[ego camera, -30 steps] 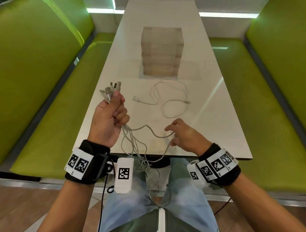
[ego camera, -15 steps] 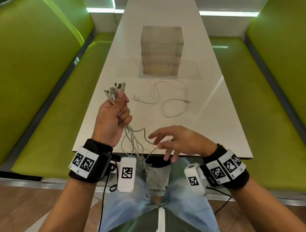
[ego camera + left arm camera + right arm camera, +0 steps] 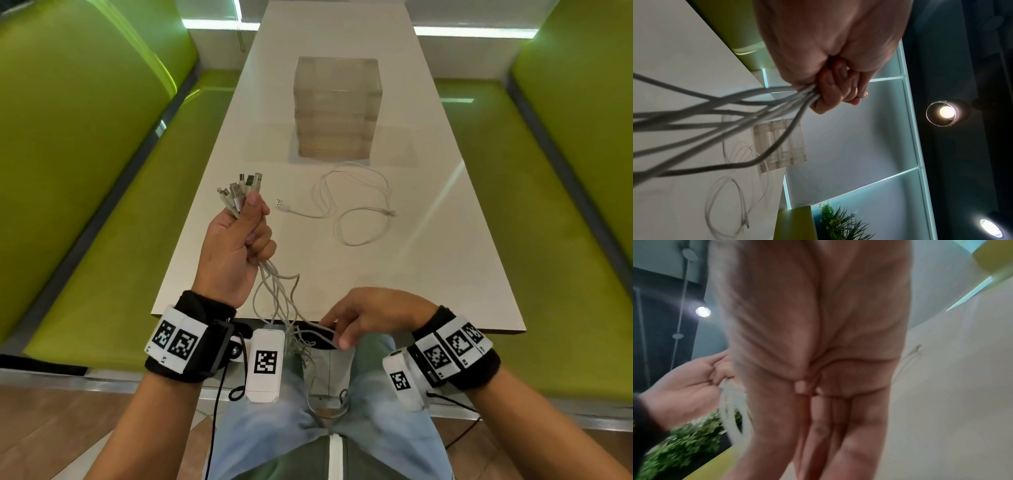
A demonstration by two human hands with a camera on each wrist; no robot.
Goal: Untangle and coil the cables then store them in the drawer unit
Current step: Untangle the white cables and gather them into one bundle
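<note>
My left hand (image 3: pixel 253 236) grips a bundle of white cables (image 3: pixel 241 192) over the table's near left part, their USB plugs fanning out above the fist. The strands (image 3: pixel 277 301) hang from the fist over the table's near edge into my lap. In the left wrist view the curled fingers (image 3: pixel 834 92) clamp the strands (image 3: pixel 748 113). My right hand (image 3: pixel 342 332) is at the near edge, fingers extended down-left and touching the hanging strands; the right wrist view shows its fingers (image 3: pixel 828 426) straight. One loose white cable (image 3: pixel 356 205) lies looped before the clear drawer unit (image 3: pixel 337 109).
The long white table (image 3: pixel 445 274) runs away from me between two green benches (image 3: pixel 102 240). The drawer unit stands mid-table with all drawers closed. Tangled strands rest on my jeans (image 3: pixel 322 404) below the table's edge.
My right hand has drawn back from above the table to its near edge and dropped among the hanging strands. The left hand keeps its hold, shifted slightly right.
</note>
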